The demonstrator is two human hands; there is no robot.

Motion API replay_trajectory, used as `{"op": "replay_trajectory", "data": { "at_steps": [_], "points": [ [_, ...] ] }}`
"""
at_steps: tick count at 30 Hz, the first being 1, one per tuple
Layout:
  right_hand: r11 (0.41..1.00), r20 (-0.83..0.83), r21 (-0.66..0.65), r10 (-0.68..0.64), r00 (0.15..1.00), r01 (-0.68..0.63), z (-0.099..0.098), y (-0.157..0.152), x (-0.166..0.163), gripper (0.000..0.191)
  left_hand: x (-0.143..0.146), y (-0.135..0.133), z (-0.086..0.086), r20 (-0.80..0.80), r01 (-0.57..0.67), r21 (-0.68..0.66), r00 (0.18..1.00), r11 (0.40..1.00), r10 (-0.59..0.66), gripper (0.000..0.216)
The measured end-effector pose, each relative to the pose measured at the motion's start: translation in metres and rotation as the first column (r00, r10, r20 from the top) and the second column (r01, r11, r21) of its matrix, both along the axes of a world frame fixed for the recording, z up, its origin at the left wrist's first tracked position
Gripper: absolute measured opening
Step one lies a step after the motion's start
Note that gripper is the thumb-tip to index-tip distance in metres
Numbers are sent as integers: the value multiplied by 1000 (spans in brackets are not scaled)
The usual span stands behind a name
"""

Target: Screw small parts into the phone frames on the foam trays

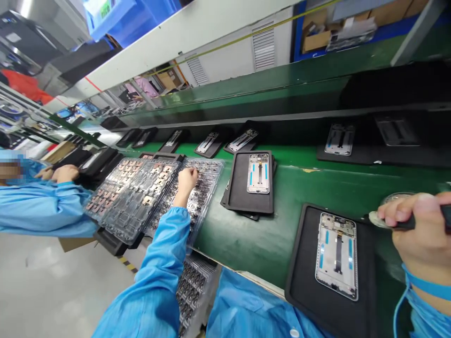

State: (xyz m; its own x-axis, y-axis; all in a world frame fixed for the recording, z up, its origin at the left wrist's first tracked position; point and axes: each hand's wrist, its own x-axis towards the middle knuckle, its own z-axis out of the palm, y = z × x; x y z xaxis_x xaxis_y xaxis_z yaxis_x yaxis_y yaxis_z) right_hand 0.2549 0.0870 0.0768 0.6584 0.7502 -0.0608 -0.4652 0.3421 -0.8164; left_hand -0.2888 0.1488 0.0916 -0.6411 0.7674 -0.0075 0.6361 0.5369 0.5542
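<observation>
My left hand [186, 183] is over a clear plastic tray [214, 171] of small dark metal parts, fingertips pinched together at its far side. Whether a part is between them is too small to tell. My right hand [419, 230], with a blue strap at its wrist, grips a black-handled tool [405, 222] at the right edge; most of the tool is hidden by the fingers. In front of me, a phone frame [347, 277] with blue strips and a dark flex cable lies on a black foam tray [303, 263]. Another phone frame [252, 173] rests on a stacked black tray [239, 188].
Left of my arm, a clear tray of copper-coloured parts [127, 206] sits over a black crate. A co-worker's blue sleeve [42, 209] and hands are beyond it. More phone frames [340, 139] on black pads line the back of the green bench [225, 234]. A round clear dish [398, 196] is behind my right hand.
</observation>
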Motion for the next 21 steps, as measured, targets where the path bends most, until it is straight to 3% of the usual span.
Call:
{"op": "replay_trajectory", "data": {
  "at_steps": [3, 6, 8, 10, 12, 14, 16, 18, 21],
  "points": [
    [989, 264, 113, 62, 963, -94, -5, 2, 5, 43, 13, -3, 7, 133, -8, 141, 991, 990, -11, 39],
    [984, 331, 151, 37, 943, -92, -20, 9, 16, 49, 36, -11, 16, 247, 21, 291, 964, 957, -96, 62],
    [980, 359, 177, 17, 933, -86, -30, 14, 22, 53, 63, -22, 19, 336, 74, 395, 916, 916, -219, 71],
    [976, 370, 202, 0, 929, -80, -35, 17, 25, 54, 101, -38, 16, 436, 184, 455, 807, 871, -399, 73],
    [968, 380, 236, -10, 925, -87, -35, 19, 24, 56, 147, -59, 7, 530, 354, 446, 635, 822, -561, 67],
    [957, 384, 273, -16, 923, -97, -32, 18, 22, 59, 197, -81, -7, 578, 535, 398, 484, 745, -657, 54],
    [954, 383, 284, -18, 924, -99, -28, 17, 19, 59, 242, -103, -22, 554, 686, 360, 388, 632, -737, 29],
    [957, 384, 271, -12, 923, -100, -25, 16, 16, 57, 278, -121, -36, 471, 791, 329, 336, 516, -816, 9],
    [956, 403, 267, 2, 915, -120, -21, 15, 14, 57, 310, -141, -50, 354, 876, 269, 296, 400, -887, 6]
  ]
}}
